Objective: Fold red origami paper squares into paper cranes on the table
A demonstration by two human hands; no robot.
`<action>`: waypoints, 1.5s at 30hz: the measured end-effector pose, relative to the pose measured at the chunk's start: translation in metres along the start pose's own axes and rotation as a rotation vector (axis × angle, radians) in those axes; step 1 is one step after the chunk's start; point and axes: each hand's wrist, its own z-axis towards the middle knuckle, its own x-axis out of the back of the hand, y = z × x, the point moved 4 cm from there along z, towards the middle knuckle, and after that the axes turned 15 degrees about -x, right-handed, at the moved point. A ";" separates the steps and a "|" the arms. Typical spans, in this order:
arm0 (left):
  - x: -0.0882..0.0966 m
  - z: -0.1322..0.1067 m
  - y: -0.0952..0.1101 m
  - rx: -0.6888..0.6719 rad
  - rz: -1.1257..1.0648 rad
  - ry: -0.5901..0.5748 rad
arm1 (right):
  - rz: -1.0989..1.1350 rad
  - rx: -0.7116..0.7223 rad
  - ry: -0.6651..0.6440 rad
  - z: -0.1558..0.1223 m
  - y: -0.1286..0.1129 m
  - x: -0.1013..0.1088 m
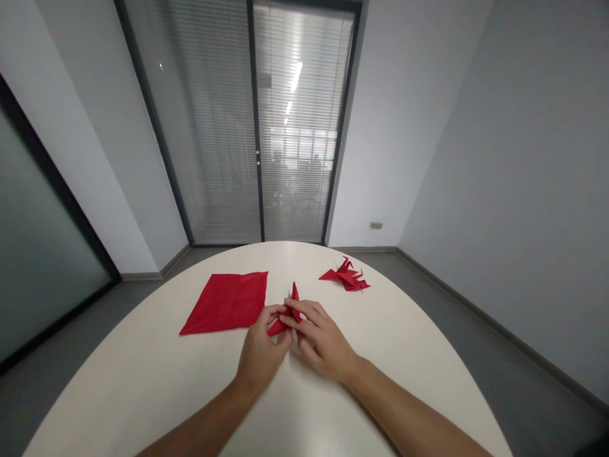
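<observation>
A small folded red paper piece point(291, 311) sits between both my hands over the middle of the round white table point(143, 381). My left hand point(261, 352) pinches its lower end with curled fingers. My right hand point(321, 339) grips its upper part, a pointed tip sticking up above my fingers. A flat red paper sheet point(226, 302) lies just left of my hands. Some finished folded red paper figures point(347, 275) rest on the table further back, to the right.
The table's curved far edge lies close behind the paper figures. Beyond it are grey floor, a glass door with blinds point(257, 127) and plain grey walls. A glass partition stands at the left.
</observation>
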 end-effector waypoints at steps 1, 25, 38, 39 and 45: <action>0.001 0.001 0.001 -0.022 0.029 -0.006 | 0.019 -0.022 0.026 0.000 0.001 0.002; 0.002 0.009 0.019 0.051 -0.196 -0.165 | 0.555 -0.361 -0.040 0.002 0.017 0.030; 0.001 0.006 0.020 -0.016 -0.177 -0.234 | 0.801 -0.595 -0.203 0.010 0.045 0.031; 0.001 0.006 0.021 -0.020 -0.178 -0.236 | 0.796 -0.604 -0.187 0.011 0.048 0.029; -0.002 0.003 0.021 -0.072 -0.173 -0.283 | 0.864 -0.782 -0.042 0.006 0.063 0.006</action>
